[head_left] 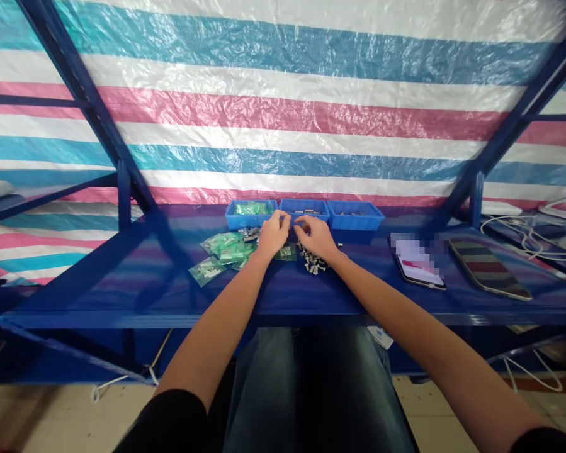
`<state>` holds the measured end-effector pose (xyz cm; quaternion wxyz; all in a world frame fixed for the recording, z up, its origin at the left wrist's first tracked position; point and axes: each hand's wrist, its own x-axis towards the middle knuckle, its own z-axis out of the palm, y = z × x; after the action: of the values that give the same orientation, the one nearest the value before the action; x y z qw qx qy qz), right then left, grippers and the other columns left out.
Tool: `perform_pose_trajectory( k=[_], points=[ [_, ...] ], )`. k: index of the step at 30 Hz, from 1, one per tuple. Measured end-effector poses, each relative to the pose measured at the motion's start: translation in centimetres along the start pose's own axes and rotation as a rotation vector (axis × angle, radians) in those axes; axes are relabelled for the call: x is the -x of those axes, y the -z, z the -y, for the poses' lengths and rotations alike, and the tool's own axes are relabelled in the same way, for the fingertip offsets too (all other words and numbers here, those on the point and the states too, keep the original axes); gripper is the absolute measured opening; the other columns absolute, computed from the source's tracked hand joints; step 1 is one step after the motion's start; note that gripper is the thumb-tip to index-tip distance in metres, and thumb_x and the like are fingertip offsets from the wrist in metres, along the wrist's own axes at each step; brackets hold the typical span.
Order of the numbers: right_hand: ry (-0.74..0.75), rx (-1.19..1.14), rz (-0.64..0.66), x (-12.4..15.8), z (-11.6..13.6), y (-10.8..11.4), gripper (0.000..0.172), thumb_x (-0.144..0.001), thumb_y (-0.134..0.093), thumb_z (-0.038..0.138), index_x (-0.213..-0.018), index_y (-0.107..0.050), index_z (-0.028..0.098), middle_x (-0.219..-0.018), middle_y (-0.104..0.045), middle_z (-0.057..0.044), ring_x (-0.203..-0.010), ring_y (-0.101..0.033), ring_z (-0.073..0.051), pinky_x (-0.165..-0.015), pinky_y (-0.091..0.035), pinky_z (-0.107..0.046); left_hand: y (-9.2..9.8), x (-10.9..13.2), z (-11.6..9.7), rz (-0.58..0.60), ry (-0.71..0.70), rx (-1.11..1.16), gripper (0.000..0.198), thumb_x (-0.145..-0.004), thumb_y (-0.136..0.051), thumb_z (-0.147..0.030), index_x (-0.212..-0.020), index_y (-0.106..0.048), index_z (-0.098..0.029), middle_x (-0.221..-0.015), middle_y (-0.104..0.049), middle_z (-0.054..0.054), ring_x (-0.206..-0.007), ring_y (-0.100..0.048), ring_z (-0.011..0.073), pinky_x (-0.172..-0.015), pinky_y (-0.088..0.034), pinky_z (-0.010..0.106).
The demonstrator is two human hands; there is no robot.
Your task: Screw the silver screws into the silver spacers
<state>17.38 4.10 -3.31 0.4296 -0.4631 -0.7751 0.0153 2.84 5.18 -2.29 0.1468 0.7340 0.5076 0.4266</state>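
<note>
Side by side, my hands meet over the blue shelf (292, 302), just in front of the small blue bins. My left hand (274, 234) has its fingertips pinched together; anything between them is too small to make out. Close by on the right, my right hand (317, 236) curls its thumb and fingers inward in a pinch, its contents also unclear. Under it lies a pile of small metal screws (315, 267). Clear and green plastic packets (226, 248) lie heaped beside my left hand, with another packet (286, 253) between my wrists.
The left bin (249, 222) holds green packets. Metal pins lie in the middle bin (323, 215), small parts in the right bin (356, 222). Two phones, one lit (417, 261) and one dark (490, 269), lie right. White cables (528, 236) and blue frame posts (94, 107) flank the shelf.
</note>
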Motion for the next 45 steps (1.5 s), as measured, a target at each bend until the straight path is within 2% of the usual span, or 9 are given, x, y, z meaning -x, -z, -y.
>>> perform_pose_trajectory(
  k=[3, 12, 15, 18, 23, 31, 38, 42, 45],
  points=[
    [0.057, -0.028, 0.027, -0.4, 0.0, -0.2, 0.028, -0.082, -0.049, 0.022, -0.107, -0.061, 0.014, -0.077, -0.063, -0.005, -0.078, -0.058, -0.020, -0.077, -0.045, -0.031, -0.2, -0.3, 0.1, -0.052, 0.015, 0.111, 0.019, -0.089, -0.048, -0.034, -0.098, -0.053, -0.019, -0.074, -0.063, 0.000, -0.070, -0.061, 0.0137, -0.068, -0.047, 0.025],
    [0.071, -0.018, 0.040, -2.8, -0.7, -0.1, 0.023, -0.075, -0.051, 0.011, -0.092, -0.065, 0.016, -0.091, -0.066, -0.008, -0.086, -0.057, -0.021, -0.081, -0.041, -0.031, -1.1, -1.3, 0.6, -0.077, 0.014, 0.199, 0.025, -0.080, -0.064, -0.035, -0.096, -0.055, -0.018, -0.068, -0.056, -0.003, -0.062, -0.055, 0.0114, -0.063, -0.045, 0.023],
    [-0.004, -0.026, 0.004, -3.5, -0.5, -0.6, 0.018, -0.080, -0.050, 0.016, -0.087, -0.066, 0.014, -0.085, -0.067, -0.009, -0.079, -0.057, -0.020, -0.075, -0.040, -0.030, -1.2, -1.4, 0.6, -0.094, 0.020, 0.148, 0.018, -0.090, -0.050, -0.034, -0.092, -0.058, -0.018, -0.073, -0.060, 0.000, -0.069, -0.059, 0.0142, -0.069, -0.046, 0.026],
    [-0.056, -0.050, -0.002, -3.8, -0.2, -1.0, 0.028, -0.089, -0.046, 0.031, -0.074, -0.064, 0.016, -0.072, -0.065, -0.007, -0.070, -0.056, -0.018, -0.069, -0.038, -0.028, -1.2, -1.4, 0.6, -0.137, 0.043, 0.079, 0.034, -0.097, -0.029, -0.031, -0.090, -0.059, -0.017, -0.081, -0.064, 0.005, -0.079, -0.062, 0.0180, -0.075, -0.046, 0.030],
    [-0.116, -0.049, -0.002, -3.6, 0.4, -1.5, 0.046, -0.095, -0.030, 0.034, -0.064, -0.058, 0.018, -0.066, -0.064, -0.005, -0.066, -0.056, -0.016, -0.067, -0.037, -0.027, -1.3, -1.0, 0.1, -0.132, 0.057, -0.034, 0.036, -0.098, -0.029, -0.032, -0.086, -0.060, -0.019, -0.083, -0.067, 0.006, -0.086, -0.064, 0.0219, -0.082, -0.044, 0.032],
    [-0.117, 0.025, 0.101, -2.8, 0.1, -0.3, 0.022, -0.085, -0.043, 0.022, -0.085, -0.064, 0.017, -0.081, -0.067, -0.006, -0.075, -0.058, -0.018, -0.072, -0.040, -0.029, -1.2, -0.7, -0.6, -0.100, 0.134, -0.195, 0.030, -0.096, -0.033, -0.029, -0.093, -0.060, -0.018, -0.092, -0.070, 0.012, -0.095, -0.065, 0.0261, -0.085, -0.044, 0.035],
    [-0.071, 0.069, 0.386, -1.8, -0.9, 1.4, 0.014, -0.058, -0.077, 0.029, -0.067, -0.069, 0.022, -0.079, -0.065, -0.007, -0.085, -0.057, -0.027, -0.078, -0.043, -0.039, -1.2, -0.7, -0.8, -0.077, 0.148, -0.289, 0.034, -0.097, -0.027, -0.031, -0.100, -0.057, -0.018, -0.091, -0.069, 0.014, -0.093, -0.065, 0.0281, -0.085, -0.044, 0.038],
    [-0.049, 0.056, 0.358, -1.6, -0.8, 0.9, 0.014, -0.060, -0.074, 0.023, -0.059, -0.061, 0.019, -0.083, -0.063, -0.011, -0.095, -0.053, -0.031, -0.084, -0.041, -0.046, -1.6, -0.6, -1.1, -0.012, 0.105, -0.336, 0.032, -0.096, -0.030, -0.034, -0.100, -0.057, -0.018, -0.091, -0.069, 0.014, -0.093, -0.065, 0.0309, -0.087, -0.043, 0.041],
    [-0.022, -0.004, 0.243, -1.7, -0.7, 0.7, 0.008, -0.066, -0.064, 0.016, -0.073, -0.060, 0.018, -0.089, -0.062, -0.011, -0.096, -0.053, -0.028, -0.088, -0.040, -0.045, -1.7, -0.3, -1.3, 0.010, 0.092, -0.368, 0.033, -0.096, -0.029, -0.036, -0.102, -0.056, -0.018, -0.092, -0.069, 0.015, -0.093, -0.065, 0.0315, -0.087, -0.043, 0.041]
  ],
)
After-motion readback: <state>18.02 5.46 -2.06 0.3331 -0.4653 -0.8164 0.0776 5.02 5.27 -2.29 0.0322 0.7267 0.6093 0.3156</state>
